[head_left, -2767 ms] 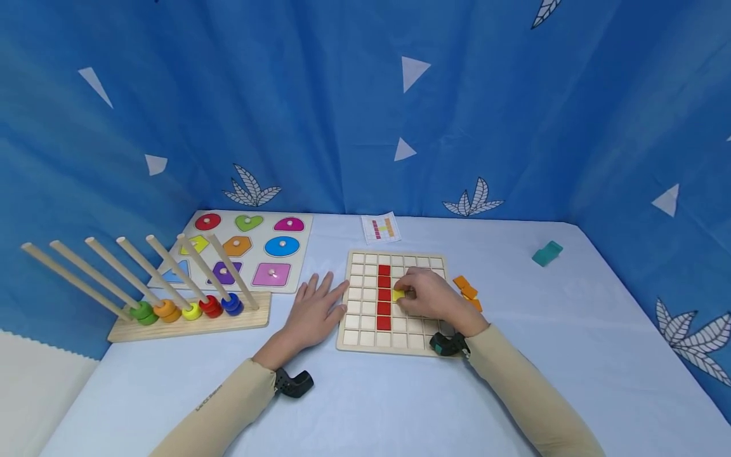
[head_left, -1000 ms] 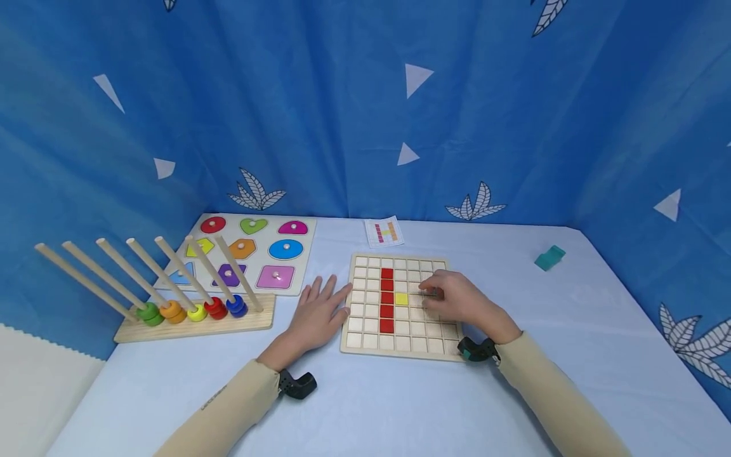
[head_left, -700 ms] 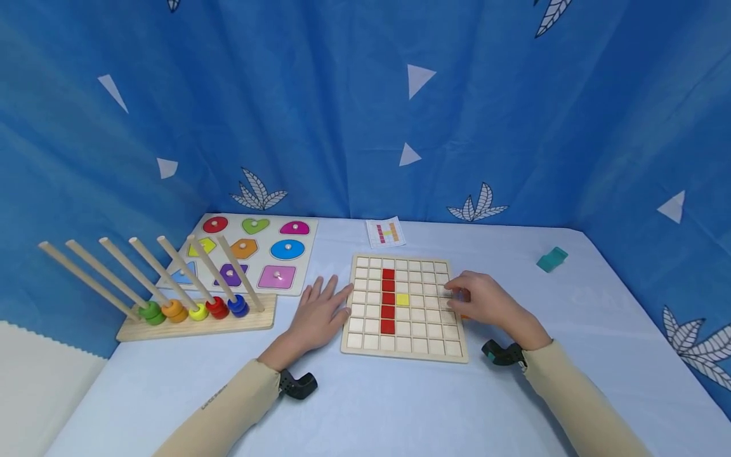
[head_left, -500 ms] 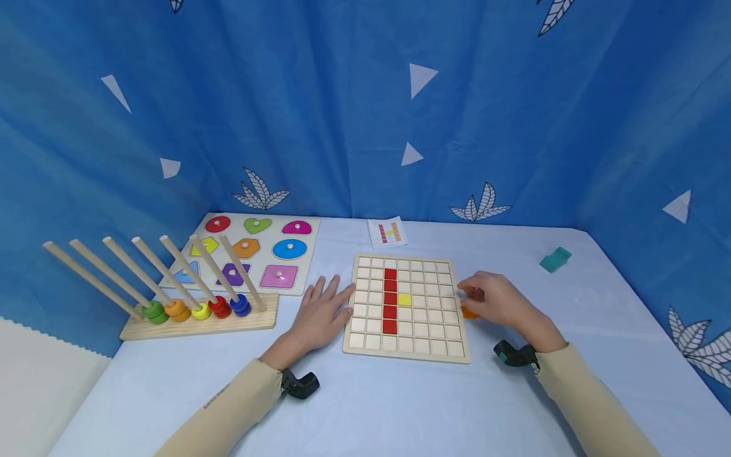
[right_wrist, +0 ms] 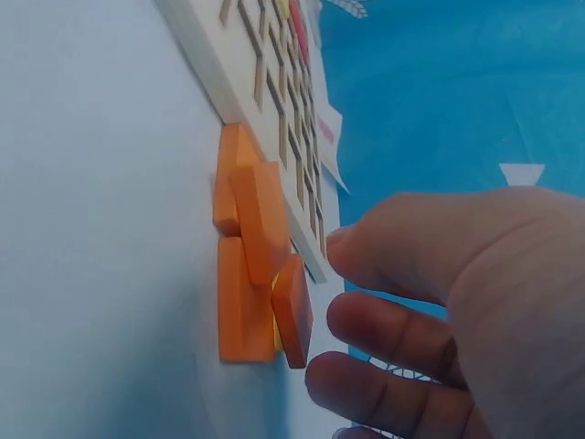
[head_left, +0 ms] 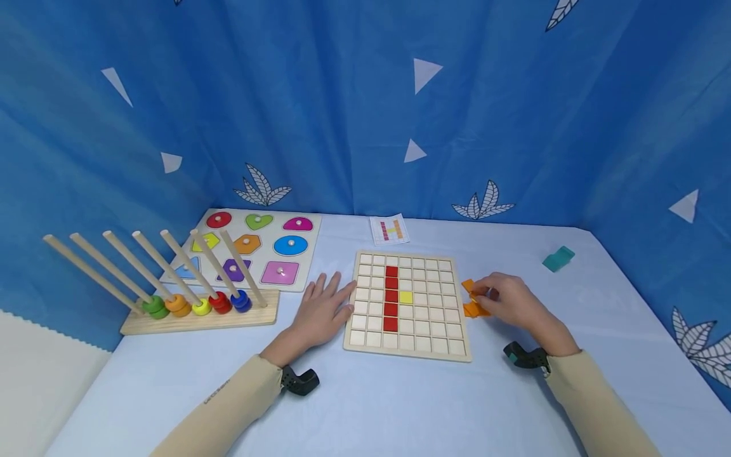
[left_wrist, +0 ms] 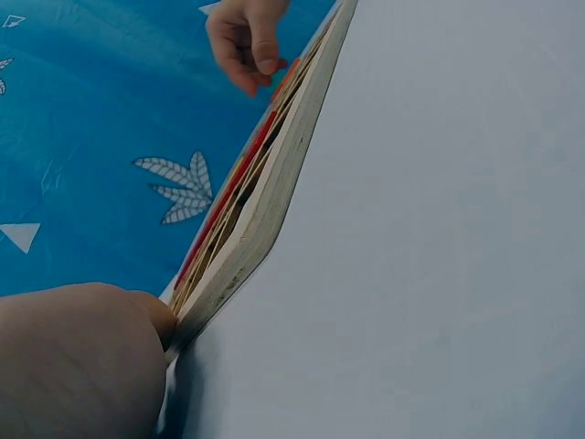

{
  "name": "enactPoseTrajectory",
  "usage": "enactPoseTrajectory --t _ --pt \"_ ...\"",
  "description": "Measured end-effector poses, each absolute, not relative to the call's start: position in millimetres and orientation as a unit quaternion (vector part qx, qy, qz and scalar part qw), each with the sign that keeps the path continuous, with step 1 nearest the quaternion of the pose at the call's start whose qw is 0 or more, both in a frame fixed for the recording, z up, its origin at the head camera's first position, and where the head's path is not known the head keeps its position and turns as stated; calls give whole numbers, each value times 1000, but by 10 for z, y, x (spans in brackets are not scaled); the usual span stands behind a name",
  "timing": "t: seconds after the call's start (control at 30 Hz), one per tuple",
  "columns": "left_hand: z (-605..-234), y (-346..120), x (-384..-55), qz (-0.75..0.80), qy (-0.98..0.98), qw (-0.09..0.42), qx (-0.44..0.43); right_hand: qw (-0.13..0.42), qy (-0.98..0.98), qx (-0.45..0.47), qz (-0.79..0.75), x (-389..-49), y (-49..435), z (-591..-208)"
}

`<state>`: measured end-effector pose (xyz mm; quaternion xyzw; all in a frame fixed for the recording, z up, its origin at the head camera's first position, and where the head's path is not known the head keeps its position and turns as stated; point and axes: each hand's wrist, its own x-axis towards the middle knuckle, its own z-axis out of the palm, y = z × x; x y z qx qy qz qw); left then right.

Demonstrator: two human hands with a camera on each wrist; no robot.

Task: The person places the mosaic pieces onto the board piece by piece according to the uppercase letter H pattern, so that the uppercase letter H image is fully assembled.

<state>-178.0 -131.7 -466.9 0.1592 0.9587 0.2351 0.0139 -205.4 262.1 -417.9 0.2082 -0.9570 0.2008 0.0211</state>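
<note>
At three o'clock of the grid board [head_left: 434, 314], we see right hand [head_left: 510, 301], grip narrowly parted, beside orange tiles [right_wrist: 260, 238]; at nine, left hand [head_left: 320, 315], spread wide, touching that board.

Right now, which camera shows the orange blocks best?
The right wrist view: the orange blocks look big there, and the right hand doesn't cover them. The head view shows them small, partly hidden by that hand. In the left wrist view, I can't surely spot them.
</note>
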Motion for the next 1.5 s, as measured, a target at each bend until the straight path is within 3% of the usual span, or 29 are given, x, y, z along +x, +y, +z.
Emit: enactPoseTrajectory --t 0.83,1.5 --pt "-4668 -1320 -1808 233 960 12 156 -1 -956 194 218 -2009 2461 -4262" --pt "-4661 -1308 -1790 236 959 19 158 1 -969 160 190 -2073 2658 -4280"
